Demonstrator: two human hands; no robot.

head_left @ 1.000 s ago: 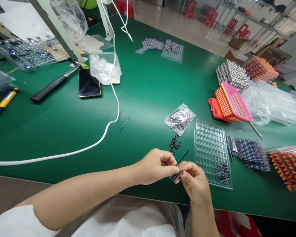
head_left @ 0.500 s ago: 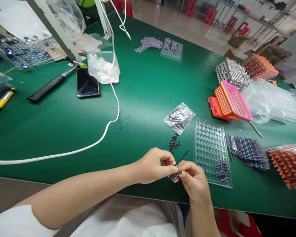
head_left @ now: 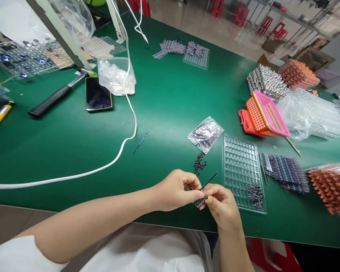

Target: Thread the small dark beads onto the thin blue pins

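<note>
Near the front edge of the green table (head_left: 164, 102), my left hand (head_left: 177, 190) and my right hand (head_left: 222, 206) meet in a pinch. Between them they hold a thin blue strip (head_left: 210, 181) that sticks up to the right, with a small striped part (head_left: 198, 203) under the fingers. Just beyond the hands lies a little heap of small dark beads (head_left: 200, 163). A clear bag of dark beads (head_left: 205, 133) lies behind it. To the right of my right hand lies a clear plastic grid tray (head_left: 240, 170) with a few dark parts in its near corner.
A white cable (head_left: 121, 147) curves across the table, with a loose blue strip (head_left: 141, 141) beside it. At the left lie a phone (head_left: 98, 95), a hammer (head_left: 51, 99) and a clear tub (head_left: 116, 76). On the right stand an orange-pink basket (head_left: 265, 114), striped parts (head_left: 285, 170) and orange parts (head_left: 330, 185).
The hands have hardly moved and keep the same pinch on the strip. The view has shifted slightly, so the table items sit a little further left and up.
</note>
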